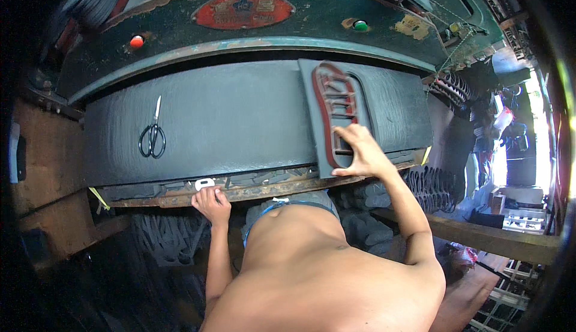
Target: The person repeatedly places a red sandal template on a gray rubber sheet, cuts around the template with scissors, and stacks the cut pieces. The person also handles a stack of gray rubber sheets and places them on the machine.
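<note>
Die [326,111], sole-shaped, its rust-red walls braced by crossbars, sits over a smooth grey sheet [312,107], gripped at its near end by the right hand [365,155]. Left hand [211,204] curls beside a white block [204,184]; whether it holds anything, I cannot tell. Loop-handled scissors [155,125] lie on finely ridged matting [234,116].

left grip [211,205] loosely curled; right grip [342,152] farther forward, clasping wide.

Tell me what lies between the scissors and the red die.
In the head view: grey pad, then the left margin of the sheet beneath the die.
</note>
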